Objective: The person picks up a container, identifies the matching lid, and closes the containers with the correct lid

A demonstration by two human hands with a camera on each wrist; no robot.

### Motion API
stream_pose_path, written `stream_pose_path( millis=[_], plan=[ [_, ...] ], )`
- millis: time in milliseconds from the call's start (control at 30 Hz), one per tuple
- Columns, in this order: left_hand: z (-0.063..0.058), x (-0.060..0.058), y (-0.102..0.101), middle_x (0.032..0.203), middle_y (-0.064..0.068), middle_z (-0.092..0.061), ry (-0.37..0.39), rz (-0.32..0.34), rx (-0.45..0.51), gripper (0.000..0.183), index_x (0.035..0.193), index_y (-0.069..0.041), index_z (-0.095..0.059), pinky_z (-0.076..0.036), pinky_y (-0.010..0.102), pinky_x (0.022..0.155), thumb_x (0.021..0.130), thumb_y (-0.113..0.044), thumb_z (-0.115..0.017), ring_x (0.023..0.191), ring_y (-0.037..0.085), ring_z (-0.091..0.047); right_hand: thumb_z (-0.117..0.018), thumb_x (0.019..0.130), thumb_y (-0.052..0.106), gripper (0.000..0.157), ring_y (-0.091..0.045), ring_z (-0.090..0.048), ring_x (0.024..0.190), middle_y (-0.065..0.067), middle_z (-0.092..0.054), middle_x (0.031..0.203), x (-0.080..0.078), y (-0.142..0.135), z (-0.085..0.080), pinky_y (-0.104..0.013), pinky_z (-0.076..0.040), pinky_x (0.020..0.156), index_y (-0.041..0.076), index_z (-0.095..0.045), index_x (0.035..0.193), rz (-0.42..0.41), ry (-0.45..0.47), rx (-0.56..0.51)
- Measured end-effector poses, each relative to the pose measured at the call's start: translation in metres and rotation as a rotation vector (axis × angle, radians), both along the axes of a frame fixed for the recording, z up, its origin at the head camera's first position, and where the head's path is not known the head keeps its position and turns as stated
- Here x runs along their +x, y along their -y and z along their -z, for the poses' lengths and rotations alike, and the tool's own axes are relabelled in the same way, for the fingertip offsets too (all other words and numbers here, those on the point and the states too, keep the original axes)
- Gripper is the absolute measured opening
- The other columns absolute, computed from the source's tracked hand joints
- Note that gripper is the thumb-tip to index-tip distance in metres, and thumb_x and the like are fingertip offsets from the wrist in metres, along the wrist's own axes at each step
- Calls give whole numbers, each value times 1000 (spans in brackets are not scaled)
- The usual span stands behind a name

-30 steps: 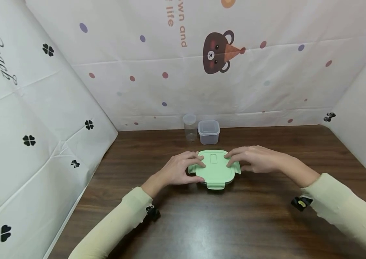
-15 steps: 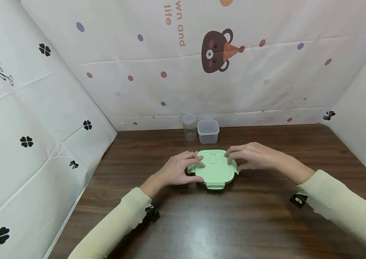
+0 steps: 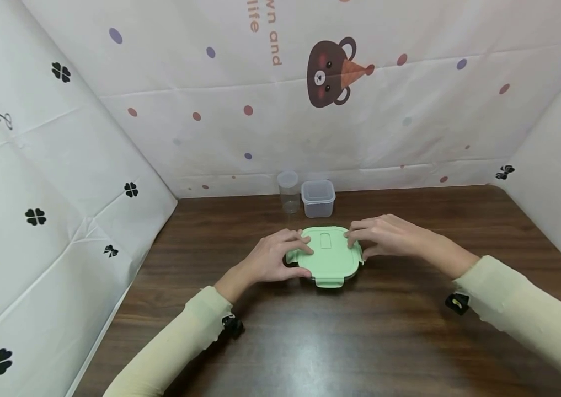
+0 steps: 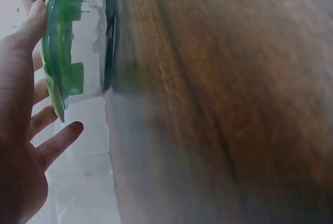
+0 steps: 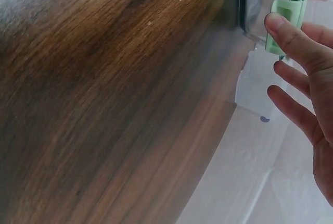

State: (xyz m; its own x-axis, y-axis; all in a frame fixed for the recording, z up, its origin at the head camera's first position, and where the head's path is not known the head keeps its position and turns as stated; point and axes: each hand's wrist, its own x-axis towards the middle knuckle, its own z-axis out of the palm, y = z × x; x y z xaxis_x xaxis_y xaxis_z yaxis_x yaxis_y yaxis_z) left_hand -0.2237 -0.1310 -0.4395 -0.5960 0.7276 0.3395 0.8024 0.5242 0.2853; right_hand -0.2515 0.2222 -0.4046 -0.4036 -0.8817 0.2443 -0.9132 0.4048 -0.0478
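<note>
A glass lunch box with a mint-green lid [image 3: 329,259] stands on the wooden table between both hands. Its front latch [image 3: 329,283] shows in the head view, and the left latch [image 4: 54,98] sticks outward in the left wrist view. My left hand [image 3: 277,256] lies over the lid's left side, fingertips on top, thumb at the front left corner. With fingertips on the lid's right side, my right hand [image 3: 391,236] holds its thumb against the right latch [image 5: 286,23], which angles down in the right wrist view. Both wrists carry small black cameras.
Behind the lunch box stand a clear lidded cylinder jar [image 3: 289,193] and a translucent square tub [image 3: 318,199]. White printed sheets [image 3: 210,127] wall the table [image 3: 280,342] at the back and both sides.
The right hand has shifted slightly left, its thumb moving inward against the right latch, which has folded down from sticking outward. The left hand keeps its place on the lid.
</note>
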Motion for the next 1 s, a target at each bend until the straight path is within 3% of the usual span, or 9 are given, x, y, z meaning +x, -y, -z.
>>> stream_pose_path(
  millis=[333, 1000],
  plan=[
    [0, -2, -3, 147, 1, -77, -2, -4, -12, 48, 126, -25, -84, -66, 43, 109, 88, -51, -95, 144, 25, -68, -103, 75, 27, 43, 1, -53, 72, 11, -69, 104, -1, -2, 0, -19, -48, 58, 26, -74, 107, 7, -10, -10],
    [-3, -3, -2, 148, 1, -76, -2, 2, -47, 47, 128, -27, -83, -67, 37, 92, 90, -52, -93, 138, 24, -68, -102, 74, 31, 42, 2, -48, 69, 8, -66, 97, -3, 3, 0, -16, -40, 54, 25, -73, 104, -8, -54, -25]
  ],
)
